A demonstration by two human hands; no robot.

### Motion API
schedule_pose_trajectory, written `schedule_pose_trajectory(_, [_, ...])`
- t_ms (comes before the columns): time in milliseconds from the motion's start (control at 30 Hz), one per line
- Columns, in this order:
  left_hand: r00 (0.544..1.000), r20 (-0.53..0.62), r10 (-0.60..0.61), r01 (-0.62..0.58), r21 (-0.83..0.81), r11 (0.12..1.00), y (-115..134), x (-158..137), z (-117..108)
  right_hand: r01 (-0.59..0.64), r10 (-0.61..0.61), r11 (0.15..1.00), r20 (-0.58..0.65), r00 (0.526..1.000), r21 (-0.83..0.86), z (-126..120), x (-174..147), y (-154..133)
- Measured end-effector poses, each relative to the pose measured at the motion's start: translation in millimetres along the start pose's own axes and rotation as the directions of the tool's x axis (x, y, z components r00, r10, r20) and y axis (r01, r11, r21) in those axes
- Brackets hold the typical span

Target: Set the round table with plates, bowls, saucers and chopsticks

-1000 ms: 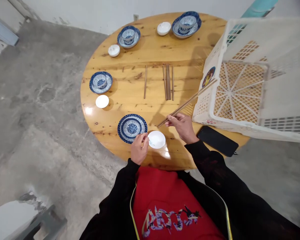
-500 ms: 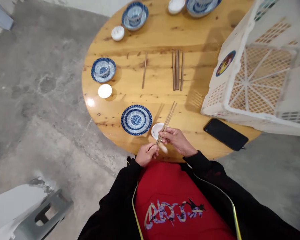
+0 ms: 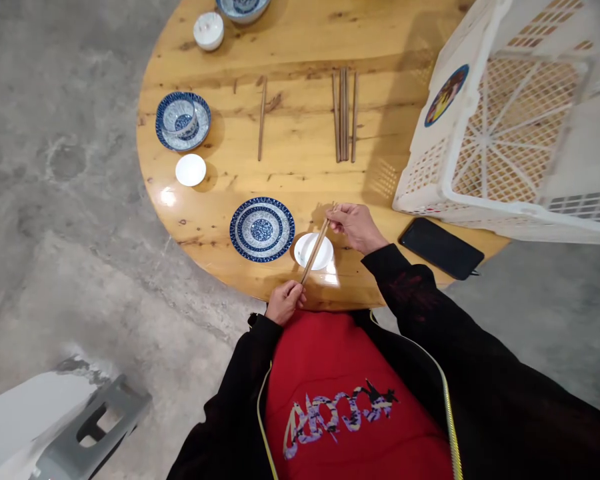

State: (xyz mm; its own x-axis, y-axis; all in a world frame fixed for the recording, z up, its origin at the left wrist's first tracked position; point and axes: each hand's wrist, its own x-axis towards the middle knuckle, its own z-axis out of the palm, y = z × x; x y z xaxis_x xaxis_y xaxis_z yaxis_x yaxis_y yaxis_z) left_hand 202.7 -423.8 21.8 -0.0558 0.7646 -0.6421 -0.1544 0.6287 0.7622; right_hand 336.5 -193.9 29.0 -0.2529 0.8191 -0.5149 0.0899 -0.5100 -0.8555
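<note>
Two hands grip one pair of chopsticks (image 3: 315, 250) above the white saucer (image 3: 313, 251) at the bench's near edge: left hand (image 3: 286, 301) closed on the near end, right hand (image 3: 356, 227) on the far end.

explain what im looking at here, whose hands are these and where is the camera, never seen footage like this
The camera sits on a person's head and looks down, so the red and black top at the bottom is their own body and both hands are theirs. There is no machine. The left hand and the right hand each grip one end of a pair of chopsticks, held over a small white dish near the edge of a round wooden table. Beside it lies a blue patterned plate. Further back are loose chopsticks, a blue bowl on a plate and another white dish. At the right are a white plastic crate and a black phone.
</note>
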Motion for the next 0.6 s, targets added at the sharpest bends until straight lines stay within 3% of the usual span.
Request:
schedule_pose_trajectory(233, [0.999,-0.038,0.005,-0.004,0.022,1.0,-3.2,9.5,3.8,-0.016,0.016,1.0,0.009,1.0,-0.013,-0.7,18.2,12.2])
schedule_pose_trajectory(600, [0.998,-0.058,0.032,-0.029,0.053,0.998,-6.5,17.9,4.7,-0.042,0.042,0.999,0.047,0.998,-0.001,6.2,25.8,7.5])
